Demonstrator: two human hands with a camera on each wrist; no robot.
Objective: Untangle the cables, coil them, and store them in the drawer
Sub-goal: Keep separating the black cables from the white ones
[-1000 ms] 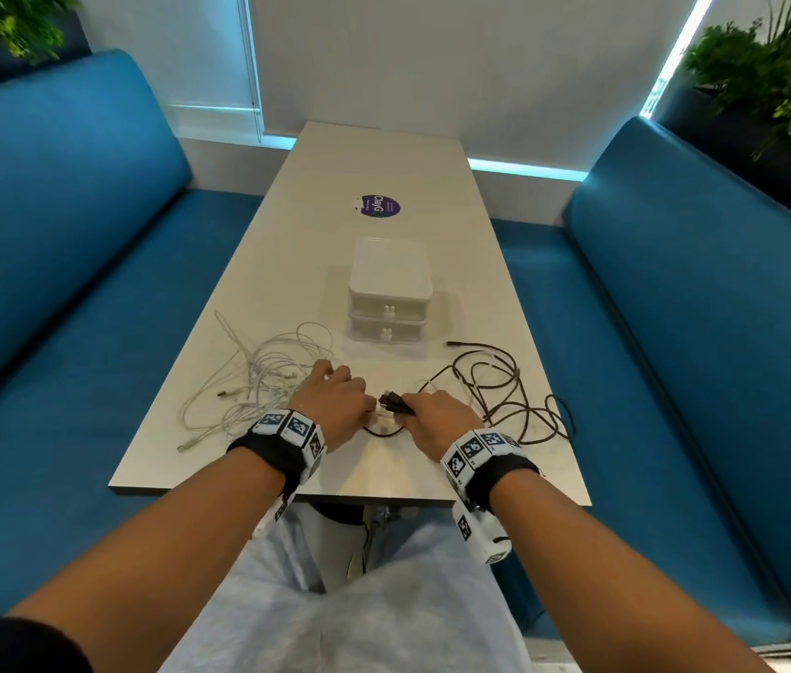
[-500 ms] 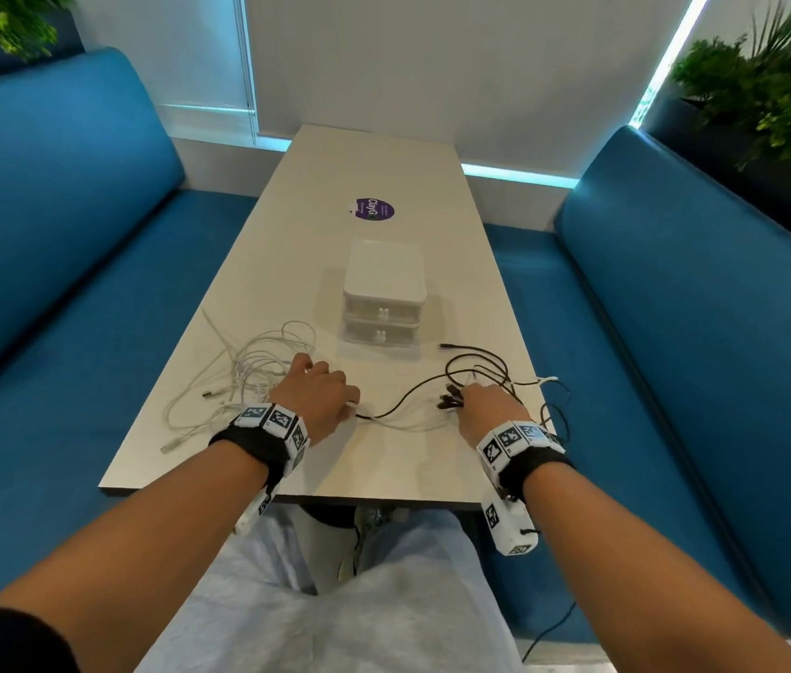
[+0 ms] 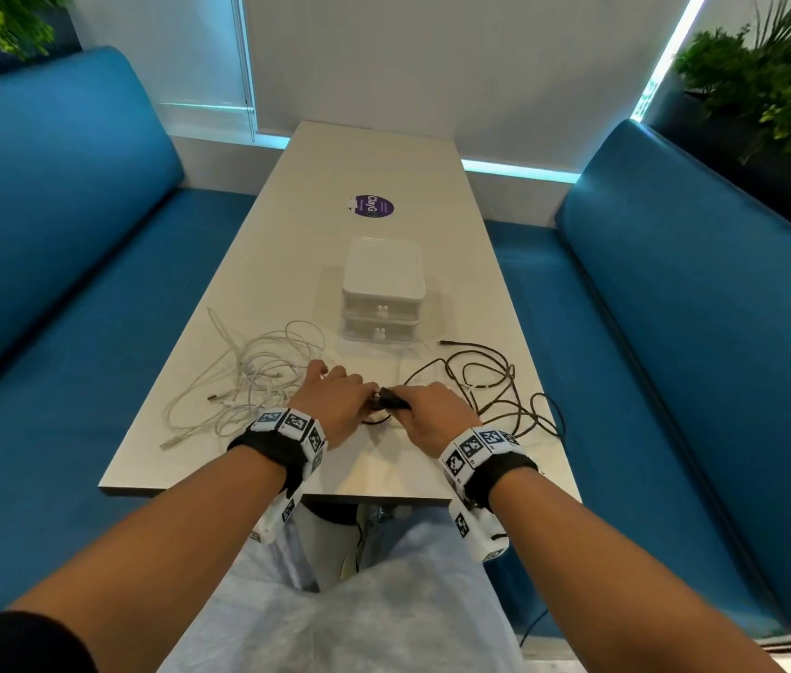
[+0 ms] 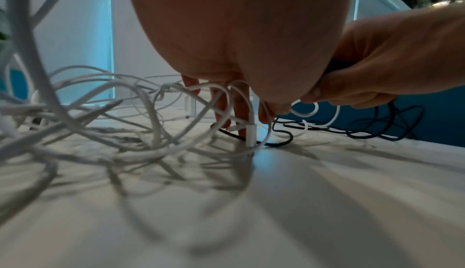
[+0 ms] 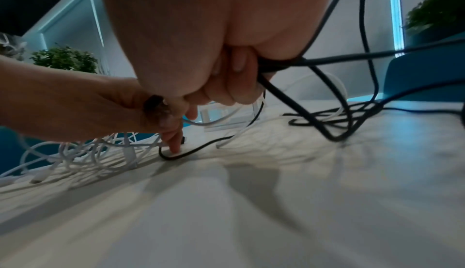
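Observation:
A tangle of white cables (image 3: pixel 257 376) lies on the table (image 3: pixel 369 153) to the left of my hands. Loose loops of black cable (image 3: pixel 490 381) spread out to the right. My right hand (image 3: pixel 427 415) grips a small bunch of the black cable (image 5: pixel 284 98), fingers curled round the strands. My left hand (image 3: pixel 335 405) meets it at the bunch's end (image 3: pixel 391 399) and pinches the black cable there. Its other fingers (image 4: pixel 239 117) reach down to the tabletop among white strands (image 4: pixel 157 129). The white two-drawer unit (image 3: pixel 381 279) stands just beyond, both drawers closed.
A round purple sticker (image 3: pixel 371 207) sits on the far half of the table. Blue benches (image 3: pixel 68 235) (image 3: pixel 699 308) flank the table on both sides. Plants (image 3: pixel 781 89) stand behind the right bench. One thin cable hangs over the table's right front edge.
Half a second ago my right hand was out to the right, drawing black cable away. It has come back left and meets my left hand again, the cable bunched between them.

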